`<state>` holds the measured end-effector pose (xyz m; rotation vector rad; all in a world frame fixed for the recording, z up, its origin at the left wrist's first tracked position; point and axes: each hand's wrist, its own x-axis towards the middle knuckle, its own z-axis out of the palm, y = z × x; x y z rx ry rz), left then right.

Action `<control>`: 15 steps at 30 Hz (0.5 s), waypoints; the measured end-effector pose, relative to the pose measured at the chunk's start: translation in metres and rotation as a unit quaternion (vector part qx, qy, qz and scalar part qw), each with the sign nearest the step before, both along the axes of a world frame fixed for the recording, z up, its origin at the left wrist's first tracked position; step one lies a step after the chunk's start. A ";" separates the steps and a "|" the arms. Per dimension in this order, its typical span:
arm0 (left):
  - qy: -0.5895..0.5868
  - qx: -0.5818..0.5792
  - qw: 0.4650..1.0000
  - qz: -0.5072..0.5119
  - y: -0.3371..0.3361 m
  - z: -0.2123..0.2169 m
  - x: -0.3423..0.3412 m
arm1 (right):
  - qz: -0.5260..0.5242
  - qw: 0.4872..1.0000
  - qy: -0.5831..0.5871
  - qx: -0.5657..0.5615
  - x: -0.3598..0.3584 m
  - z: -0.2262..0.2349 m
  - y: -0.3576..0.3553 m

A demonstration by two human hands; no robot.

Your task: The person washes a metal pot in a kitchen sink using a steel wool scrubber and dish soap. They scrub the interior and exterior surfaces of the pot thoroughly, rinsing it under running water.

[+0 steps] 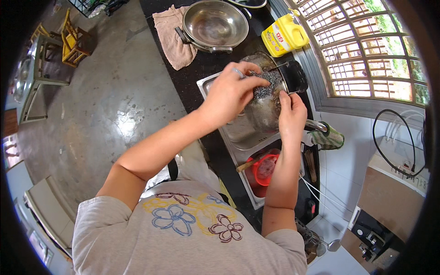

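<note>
Over the sink (245, 137) a stained metal pot (263, 112) is held tilted, its black handle (294, 76) toward the window. My left hand (230, 91), with a ring on one finger, is closed on a grey steel wool scrubber (274, 81) and presses it against the pot's brownish, sooty surface. With thumb and fingers, my right hand (292, 111) grips the pot's edge just below that handle. Part of the pot is hidden behind my hands.
A yellow detergent jug (285, 35) stands by the barred window. Beyond the sink, a steel pan (215, 25) sits beside a pinkish cloth (172, 39). A red basin (265, 169) with foamy water is in the nearer sink bowl. The faucet (317, 125) is close to my right wrist.
</note>
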<state>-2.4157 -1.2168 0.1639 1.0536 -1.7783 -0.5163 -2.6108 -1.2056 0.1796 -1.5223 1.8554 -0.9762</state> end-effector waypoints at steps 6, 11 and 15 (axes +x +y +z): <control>-0.062 -0.017 0.998 0.001 0.018 -0.002 -0.017 | -0.057 0.995 -0.082 -0.025 0.009 -0.019 0.020; -0.062 -0.020 0.998 -0.026 0.011 -0.020 -0.014 | 0.013 0.986 -0.135 -0.099 0.014 -0.055 0.044; -0.030 -0.014 0.999 -0.017 -0.001 -0.023 -0.018 | 0.009 0.989 -0.046 -0.139 0.019 -0.052 0.045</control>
